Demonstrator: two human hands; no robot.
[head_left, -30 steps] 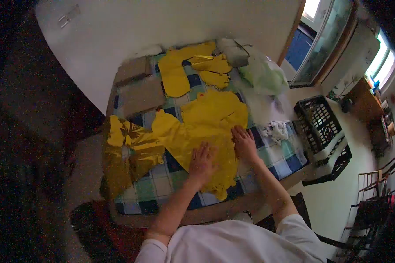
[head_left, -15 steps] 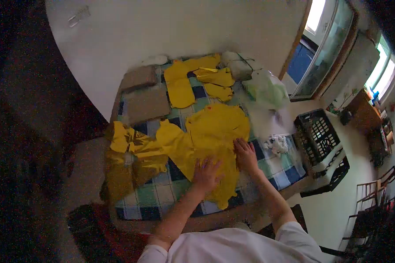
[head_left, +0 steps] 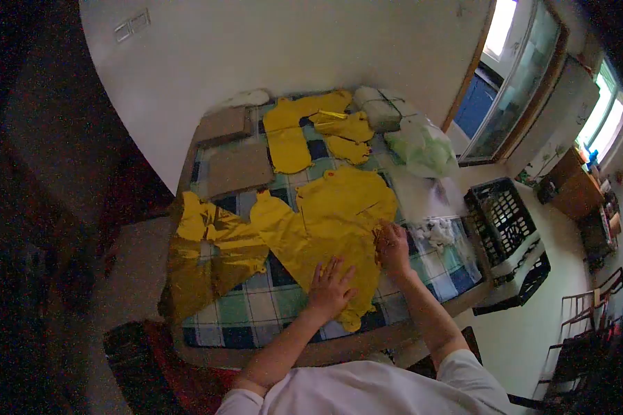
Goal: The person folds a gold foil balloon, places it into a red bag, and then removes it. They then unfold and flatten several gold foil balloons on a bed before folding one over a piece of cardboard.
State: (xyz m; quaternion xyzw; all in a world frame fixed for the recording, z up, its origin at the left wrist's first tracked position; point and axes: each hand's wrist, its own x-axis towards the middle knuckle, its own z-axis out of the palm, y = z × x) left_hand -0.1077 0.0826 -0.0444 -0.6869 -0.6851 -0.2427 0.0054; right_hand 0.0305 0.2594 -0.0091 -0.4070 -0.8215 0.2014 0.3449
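Note:
A large, flat yellow foil balloon [head_left: 339,207], uninflated and creased, lies across the middle of a plaid-covered bed. My left hand [head_left: 331,289] rests palm down on its lower part, fingers stretched and spread. At the balloon's right edge, my right hand [head_left: 393,247] has its fingers bent and pinched on the foil; the fingertips are partly hidden. To the left, a shinier crumpled gold foil piece [head_left: 218,232] hangs over the bed's side. Further back lie more flat yellow foil pieces [head_left: 289,145].
Cardboard pieces [head_left: 239,169] lie at the bed's left. A wrapped bundle [head_left: 379,111] and a plastic bag with green contents [head_left: 422,149] sit at the back right. White crumpled material [head_left: 436,234] lies nearer. Black crates [head_left: 502,218] stand beside the plaid-covered bed [head_left: 256,311].
My right hand's fingers have curled in and gathered the balloon's right edge. My left hand has shifted slightly down and stays flat. The view has moved a little.

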